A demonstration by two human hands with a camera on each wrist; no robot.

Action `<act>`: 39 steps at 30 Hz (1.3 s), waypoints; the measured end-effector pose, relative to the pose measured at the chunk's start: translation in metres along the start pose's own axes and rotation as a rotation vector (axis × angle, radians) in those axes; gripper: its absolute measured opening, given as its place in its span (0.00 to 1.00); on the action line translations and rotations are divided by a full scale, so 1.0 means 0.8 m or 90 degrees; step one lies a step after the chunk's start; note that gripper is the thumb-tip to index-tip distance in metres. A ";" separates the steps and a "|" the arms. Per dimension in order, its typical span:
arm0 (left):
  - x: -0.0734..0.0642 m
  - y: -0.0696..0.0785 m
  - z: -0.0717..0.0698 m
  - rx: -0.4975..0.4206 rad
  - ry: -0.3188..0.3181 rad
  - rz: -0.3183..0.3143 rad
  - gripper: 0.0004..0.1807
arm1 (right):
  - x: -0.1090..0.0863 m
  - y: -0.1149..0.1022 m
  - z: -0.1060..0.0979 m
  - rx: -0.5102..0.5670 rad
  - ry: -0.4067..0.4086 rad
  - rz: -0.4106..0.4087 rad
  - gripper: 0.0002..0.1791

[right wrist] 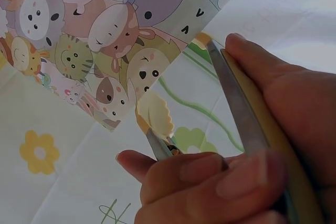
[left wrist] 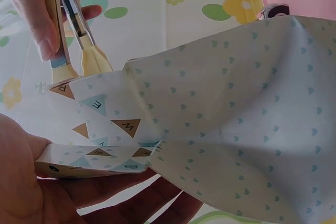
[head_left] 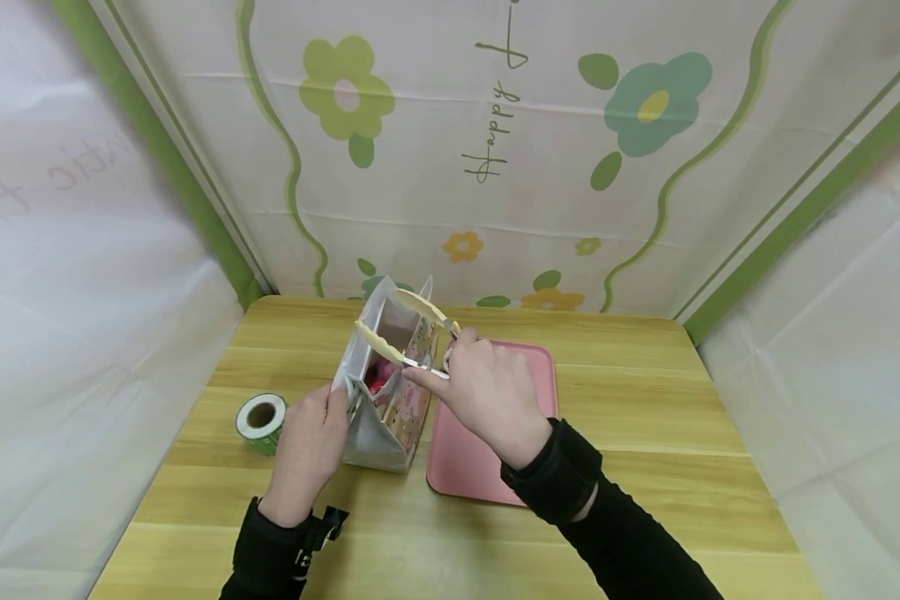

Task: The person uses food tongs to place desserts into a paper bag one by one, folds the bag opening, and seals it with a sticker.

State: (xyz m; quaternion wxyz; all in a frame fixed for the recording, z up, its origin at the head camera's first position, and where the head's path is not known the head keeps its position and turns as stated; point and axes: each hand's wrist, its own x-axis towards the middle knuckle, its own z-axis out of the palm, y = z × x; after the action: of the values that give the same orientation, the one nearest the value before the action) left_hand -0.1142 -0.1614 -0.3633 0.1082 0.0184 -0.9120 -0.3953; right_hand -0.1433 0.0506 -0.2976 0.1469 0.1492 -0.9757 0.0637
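A paper gift bag (head_left: 375,433) with cartoon animals on its outside (right wrist: 113,24) stands on the table, mouth open. My left hand (head_left: 311,442) holds the near left edge of its mouth, and in the left wrist view the bag's rim (left wrist: 94,156) lies between thumb and fingers. Tongs (head_left: 381,343) with cream scalloped tips are gripped in my right hand (head_left: 498,396). The tongs' arms are spread over the bag mouth, nothing between the tips (right wrist: 156,115). Something red and pink (head_left: 380,375) shows inside the bag.
A pink tray (head_left: 457,462) lies right of the bag, partly under my right hand. Left of my left hand stands a roll of labels or tape (head_left: 261,414). White flowered cloth (head_left: 420,192) hangs behind the wooden table (head_left: 622,400) and at both sides.
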 end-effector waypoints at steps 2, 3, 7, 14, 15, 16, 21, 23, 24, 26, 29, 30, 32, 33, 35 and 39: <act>0.000 0.000 0.000 -0.001 -0.002 -0.001 0.25 | 0.000 0.000 0.000 0.000 0.005 -0.002 0.36; -0.001 0.001 -0.001 -0.001 -0.002 0.000 0.25 | 0.000 0.000 0.000 0.002 0.006 -0.002 0.36; -0.001 0.001 -0.001 0.000 -0.001 0.002 0.25 | -0.002 -0.001 0.000 0.011 0.007 -0.001 0.35; -0.002 0.001 -0.001 -0.003 0.001 0.010 0.25 | -0.004 -0.001 0.000 0.033 0.031 0.000 0.35; -0.002 0.001 -0.001 -0.004 0.000 0.010 0.25 | -0.005 -0.001 0.000 0.035 0.036 0.000 0.35; -0.002 0.001 -0.001 -0.005 0.000 0.010 0.25 | -0.005 -0.001 0.000 0.039 0.039 0.004 0.35; -0.002 0.001 -0.001 -0.003 0.002 0.010 0.25 | -0.007 0.000 -0.004 0.068 0.030 0.035 0.37; -0.002 0.001 -0.001 -0.001 0.003 0.010 0.25 | -0.008 0.002 -0.005 0.086 0.019 0.054 0.37; -0.002 0.001 -0.001 0.000 0.004 0.009 0.25 | -0.008 0.003 -0.005 0.090 0.018 0.062 0.37; -0.002 0.001 -0.001 -0.001 0.004 0.008 0.25 | -0.010 0.008 -0.003 0.087 0.023 0.073 0.38; -0.002 0.000 0.000 -0.004 0.003 0.007 0.24 | -0.012 0.015 0.000 0.101 0.022 0.101 0.40; -0.002 0.000 0.000 -0.005 0.003 0.007 0.25 | -0.013 0.018 0.001 0.117 0.017 0.117 0.41; -0.002 0.000 0.000 -0.007 0.002 0.007 0.25 | -0.016 0.023 0.003 0.170 0.000 0.159 0.43; -0.002 0.000 0.000 -0.008 0.002 0.008 0.25 | -0.018 0.027 0.005 0.194 -0.011 0.182 0.44; -0.002 -0.001 0.001 -0.008 0.003 0.008 0.25 | -0.020 0.036 0.008 0.232 -0.018 0.223 0.46; -0.001 0.000 0.001 -0.007 0.007 0.012 0.25 | -0.026 0.059 0.023 0.254 -0.027 0.271 0.52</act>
State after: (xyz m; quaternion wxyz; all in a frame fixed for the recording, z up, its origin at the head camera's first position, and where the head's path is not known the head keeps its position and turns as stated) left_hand -0.1132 -0.1610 -0.3640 0.1169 0.0110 -0.9092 -0.3995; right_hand -0.1438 0.0979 -0.3254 0.0776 -0.0318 -0.9561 0.2807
